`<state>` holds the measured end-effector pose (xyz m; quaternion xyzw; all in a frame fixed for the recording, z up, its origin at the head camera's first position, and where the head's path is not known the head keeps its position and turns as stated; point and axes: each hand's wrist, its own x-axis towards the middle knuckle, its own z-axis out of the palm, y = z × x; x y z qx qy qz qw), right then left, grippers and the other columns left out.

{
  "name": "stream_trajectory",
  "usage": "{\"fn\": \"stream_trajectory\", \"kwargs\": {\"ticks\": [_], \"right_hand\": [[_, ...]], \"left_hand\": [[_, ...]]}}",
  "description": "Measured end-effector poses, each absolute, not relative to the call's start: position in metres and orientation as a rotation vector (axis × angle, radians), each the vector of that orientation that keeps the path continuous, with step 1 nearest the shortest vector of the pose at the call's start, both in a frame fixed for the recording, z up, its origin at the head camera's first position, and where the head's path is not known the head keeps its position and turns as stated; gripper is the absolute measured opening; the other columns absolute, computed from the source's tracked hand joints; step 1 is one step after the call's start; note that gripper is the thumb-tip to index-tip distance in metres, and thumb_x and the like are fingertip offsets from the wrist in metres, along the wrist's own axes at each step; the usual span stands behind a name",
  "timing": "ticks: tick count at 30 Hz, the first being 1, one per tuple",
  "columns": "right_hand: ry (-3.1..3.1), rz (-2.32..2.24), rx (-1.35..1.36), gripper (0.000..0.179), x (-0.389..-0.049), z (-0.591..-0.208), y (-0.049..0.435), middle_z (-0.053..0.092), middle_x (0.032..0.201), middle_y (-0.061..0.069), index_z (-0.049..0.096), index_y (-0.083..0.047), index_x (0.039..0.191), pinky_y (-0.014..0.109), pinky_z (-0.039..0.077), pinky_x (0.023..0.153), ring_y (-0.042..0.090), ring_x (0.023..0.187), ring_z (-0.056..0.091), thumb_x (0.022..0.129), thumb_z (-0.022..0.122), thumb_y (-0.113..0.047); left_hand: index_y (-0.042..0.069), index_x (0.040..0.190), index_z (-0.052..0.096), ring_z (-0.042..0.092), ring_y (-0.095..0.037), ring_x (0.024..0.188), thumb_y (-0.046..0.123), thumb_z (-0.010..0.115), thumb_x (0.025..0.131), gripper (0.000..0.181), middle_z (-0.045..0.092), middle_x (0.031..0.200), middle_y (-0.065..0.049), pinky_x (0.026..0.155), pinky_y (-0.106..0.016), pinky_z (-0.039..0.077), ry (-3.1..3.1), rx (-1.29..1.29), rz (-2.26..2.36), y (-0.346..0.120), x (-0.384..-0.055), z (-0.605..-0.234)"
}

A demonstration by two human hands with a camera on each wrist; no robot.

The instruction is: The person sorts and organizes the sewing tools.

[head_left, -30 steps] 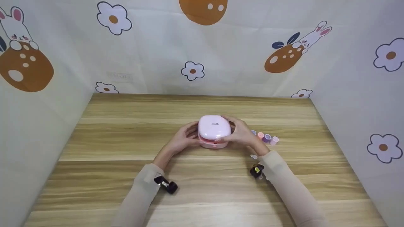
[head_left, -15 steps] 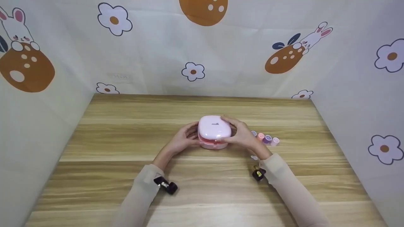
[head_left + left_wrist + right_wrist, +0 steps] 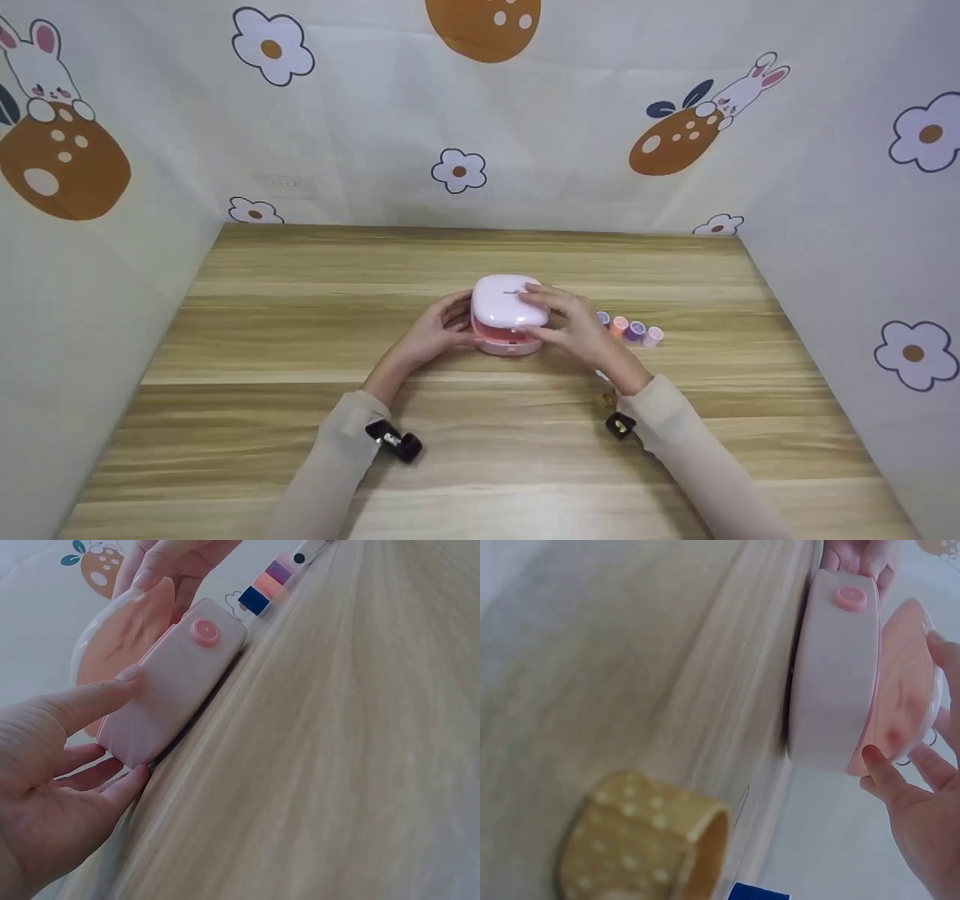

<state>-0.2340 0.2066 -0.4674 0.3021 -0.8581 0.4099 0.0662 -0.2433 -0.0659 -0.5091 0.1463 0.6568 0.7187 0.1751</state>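
Note:
A pink rounded case [image 3: 508, 346] stands on the table, its glossy lid [image 3: 504, 298] raised at the front so the darker pink inside shows. My left hand [image 3: 435, 328] grips the base from the left, thumb along its front and fingers at the side and lower edge. On the right, my right hand [image 3: 581, 322] holds the lid, thumb at the front rim and fingers over the top. A round pink button [image 3: 204, 631] sits on the base's front. What lies inside the case is hidden.
Several small coloured cylinders [image 3: 636, 330] stand in a row right of the case. Near the right wrist lies a hollow gold cylinder with white dots [image 3: 641, 836]. Patterned cloth walls [image 3: 360, 112] enclose the wooden table [image 3: 480, 450] at the back and sides.
The lid has tilted up further, widening the gap at the front. My right hand's fingers have moved farther onto the lid's top; my left hand has stayed in place.

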Motion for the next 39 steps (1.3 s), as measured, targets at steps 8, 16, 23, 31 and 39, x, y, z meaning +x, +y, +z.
{"fn": "stream_trajectory", "kwargs": {"ticks": [8, 16, 23, 31, 39], "right_hand": [[-2.571, 1.148, 0.986, 0.050, -0.231, -0.467, 0.212, 0.062, 0.144, 0.026, 0.071, 0.000, 0.132, 0.056, 0.047, 0.116, 0.049, 0.136, 0.056, 0.084, 0.086, -0.001], [-2.520, 1.043, 1.073, 0.039, -0.230, -0.457, 0.213, 0.067, 0.138, 0.024, 0.074, 0.001, 0.126, 0.055, 0.048, 0.114, 0.046, 0.131, 0.062, 0.088, 0.076, 0.008], [-2.451, 0.921, 1.126, 0.034, -0.229, -0.452, 0.212, 0.072, 0.129, 0.023, 0.075, 0.001, 0.122, 0.053, 0.055, 0.108, 0.043, 0.120, 0.068, 0.088, 0.077, 0.007], [-2.353, 0.951, 1.091, 0.033, -0.231, -0.450, 0.213, 0.075, 0.122, 0.019, 0.077, 0.000, 0.116, 0.049, 0.059, 0.104, 0.039, 0.114, 0.071, 0.085, 0.081, 0.007], [-2.205, 0.907, 1.083, 0.025, -0.237, -0.447, 0.211, 0.079, 0.109, 0.017, 0.080, 0.001, 0.105, 0.043, 0.064, 0.094, 0.036, 0.101, 0.077, 0.081, 0.085, 0.007]], "left_hand": [[-0.012, 0.160, 0.026, 0.032, -0.044, 0.156, -0.017, 0.077, 0.082, 0.093, 0.030, 0.166, -0.033, 0.126, -0.042, 0.036, 1.885, 0.415, 2.005, -0.067, -0.242, -0.507], [-0.011, 0.160, 0.028, 0.034, -0.043, 0.155, -0.013, 0.079, 0.083, 0.093, 0.033, 0.165, -0.032, 0.127, -0.042, 0.035, 1.920, 0.422, 1.980, -0.068, -0.242, -0.507], [-0.013, 0.159, 0.028, 0.035, -0.044, 0.154, -0.011, 0.076, 0.086, 0.088, 0.034, 0.164, -0.034, 0.127, -0.042, 0.035, 1.921, 0.432, 2.001, -0.066, -0.244, -0.510], [-0.012, 0.159, 0.030, 0.037, -0.044, 0.153, -0.010, 0.078, 0.085, 0.089, 0.035, 0.164, -0.032, 0.127, -0.042, 0.036, 1.929, 0.419, 2.001, -0.065, -0.242, -0.508], [-0.012, 0.160, 0.028, 0.037, -0.044, 0.153, -0.009, 0.078, 0.083, 0.092, 0.035, 0.164, -0.032, 0.127, -0.042, 0.035, 1.939, 0.419, 1.984, -0.065, -0.242, -0.507]]}}
